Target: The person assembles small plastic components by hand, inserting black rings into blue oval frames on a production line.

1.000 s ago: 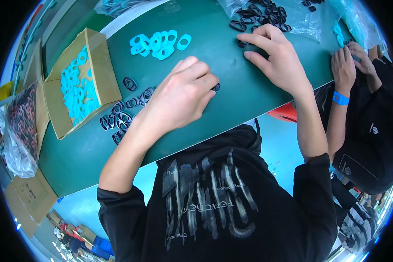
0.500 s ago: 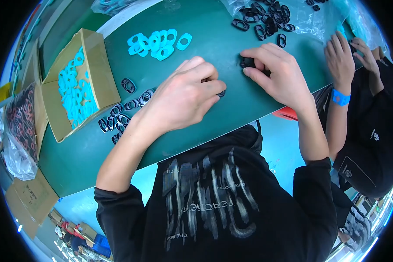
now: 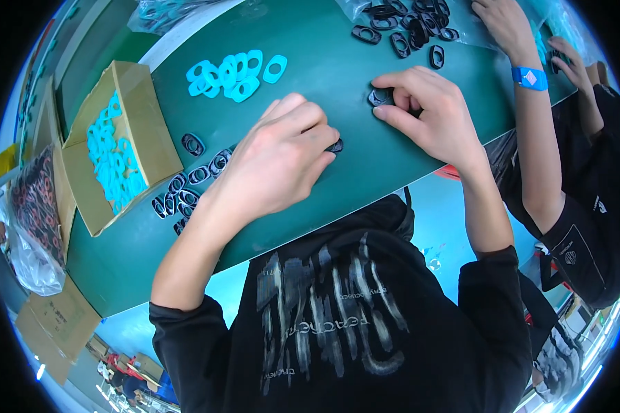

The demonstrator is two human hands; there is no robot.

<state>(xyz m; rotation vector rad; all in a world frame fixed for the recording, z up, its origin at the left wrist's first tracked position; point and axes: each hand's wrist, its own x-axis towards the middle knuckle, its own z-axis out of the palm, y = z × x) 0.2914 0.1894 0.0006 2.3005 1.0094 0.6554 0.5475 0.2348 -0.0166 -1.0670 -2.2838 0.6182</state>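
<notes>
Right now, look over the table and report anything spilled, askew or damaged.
Nothing plainly stands out. One turquoise ring lies right of its loose pile, and one black ring sits apart on the near side of the dark heap; neither looks spilled. Small damage would be too fine to tell.

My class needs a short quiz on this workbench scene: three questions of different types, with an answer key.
1. Multiple choice: what is pinched in the person's right hand?
A) a turquoise ring
B) a black oval ring
C) a clear plastic bag
2. True or false: the pieces in the open cardboard box are black.
3. Fill in: of the person's two hands, the ____ one is nearer the box.

Key:
1. B
2. False; they are turquoise rings.
3. Left: the left hand.
</notes>
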